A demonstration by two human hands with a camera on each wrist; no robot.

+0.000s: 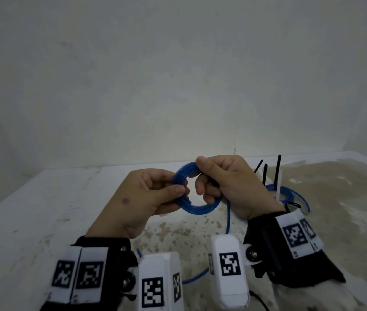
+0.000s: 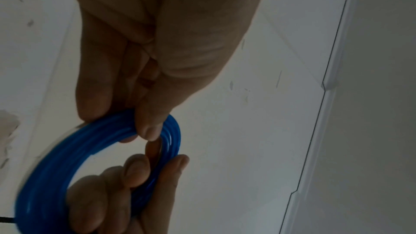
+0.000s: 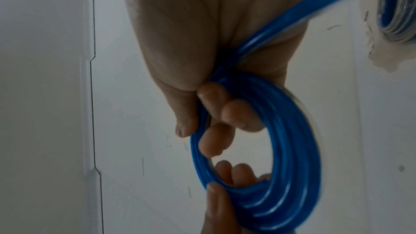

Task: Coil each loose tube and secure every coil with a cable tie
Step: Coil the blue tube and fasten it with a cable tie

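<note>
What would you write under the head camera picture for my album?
Both hands, left and right, hold a blue tube coil above the table.

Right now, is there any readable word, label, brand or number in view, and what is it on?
No readable words, brands or numbers.
Left wrist bands: black-and-white square code markers only, no letters.
Right wrist bands: the same kind of markers; small print below one is too blurred to read.
Blue tube coil: no print visible.

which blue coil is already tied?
The blue coil on the table behind the right hand: ties stick up from it. The held coil has none.
</note>
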